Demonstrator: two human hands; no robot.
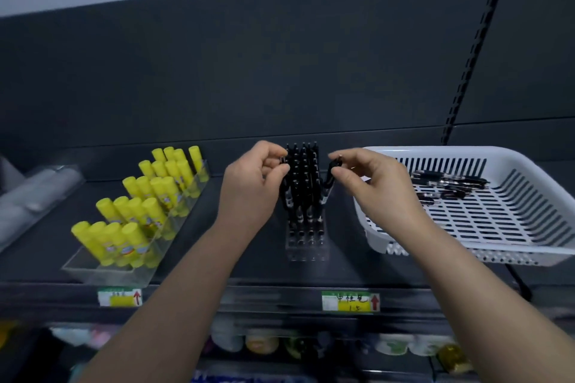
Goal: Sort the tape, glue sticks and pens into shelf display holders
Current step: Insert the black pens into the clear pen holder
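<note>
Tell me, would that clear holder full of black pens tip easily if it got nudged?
Probably somewhat tippy: the clear holder has a narrow base, and the black pens stand tall above it, raising the weight. It likely slides easily on the smooth dark shelf. It looks like rigid plastic, so it should lift without flexing.

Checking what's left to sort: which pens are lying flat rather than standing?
The loose pens in the white basket; they lie on their sides, while those in the clear holder stand upright.
</note>
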